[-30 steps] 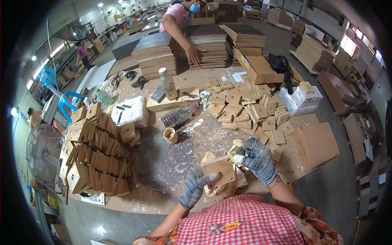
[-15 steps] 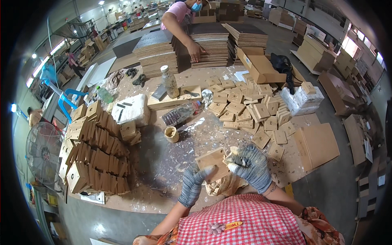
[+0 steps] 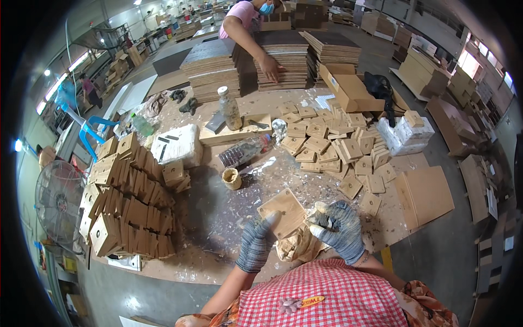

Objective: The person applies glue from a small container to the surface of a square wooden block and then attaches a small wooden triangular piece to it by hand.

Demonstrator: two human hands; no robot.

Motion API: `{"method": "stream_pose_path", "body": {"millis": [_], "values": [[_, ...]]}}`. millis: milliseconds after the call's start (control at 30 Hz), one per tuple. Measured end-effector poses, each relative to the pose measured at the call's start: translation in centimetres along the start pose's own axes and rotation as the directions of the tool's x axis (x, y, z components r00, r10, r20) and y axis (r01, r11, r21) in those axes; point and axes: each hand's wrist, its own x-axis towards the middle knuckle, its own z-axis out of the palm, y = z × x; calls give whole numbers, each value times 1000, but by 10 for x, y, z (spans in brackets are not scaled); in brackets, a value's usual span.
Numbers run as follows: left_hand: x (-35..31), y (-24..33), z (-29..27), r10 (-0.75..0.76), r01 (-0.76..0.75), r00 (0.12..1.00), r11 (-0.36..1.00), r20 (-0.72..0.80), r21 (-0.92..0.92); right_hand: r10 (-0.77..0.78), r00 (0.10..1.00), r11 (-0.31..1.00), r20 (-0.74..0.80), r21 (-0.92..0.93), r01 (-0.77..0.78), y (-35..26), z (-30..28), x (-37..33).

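Note:
My left hand [image 3: 255,243], in a grey knit glove, grips a square wooden block [image 3: 283,212] with small holes near its corners, thumb on its face. The block is tilted above the table. At its right edge my right hand [image 3: 340,229], gloved alike with pale stained fingertips, has its fingers pinched together. Whatever sits in that pinch is too small to make out. Below the block lies a crumpled tan cloth [image 3: 299,245]. Beyond it stands a small putty-crusted cup [image 3: 231,179]. A heap of similar loose blocks [image 3: 327,141] spreads over the table's far right.
Stacked wooden blocks [image 3: 128,201] fill the table's left side, near a fan [image 3: 57,201]. A lying plastic bottle [image 3: 243,151], an upright jar [image 3: 229,109], a white wrapped bundle [image 3: 177,144] and a cardboard piece [image 3: 425,196] surround the work area. A co-worker's arm [image 3: 248,38] reaches over stacked boards [image 3: 280,60].
The block has turned in my left hand so its broad face shows more. My right fingers have shifted slightly at its right edge. The co-worker's hand has moved a little right.

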Motion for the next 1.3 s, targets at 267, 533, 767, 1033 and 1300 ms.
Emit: {"method": "stream_pose_path", "body": {"millis": [267, 533, 767, 1033, 1300], "values": [[-10, 4, 38, -10, 8, 1000, 950, -3, -313, -430, 869, 824, 246, -286, 489, 24, 19, -8], [-9, 5, 35, -80, 60, 993, 972, -82, -226, -185, 964, 959, 190, -181, 220, 18, 23, -5], [-10, 6, 42, 30, -32, 999, 957, -11, -287, -363, 931, 873, -37, -362, 326, 10, -4, 15], [-9, 27, 26, -236, 249, 960, 966, 151, -73, -349, 937, 865, -19, -391, 314, 27, -15, 26], [1, 5, 24, -120, 158, 978, 959, 168, -233, -68, 989, 990, -132, 118, 84, 22, -12, 23]]}}
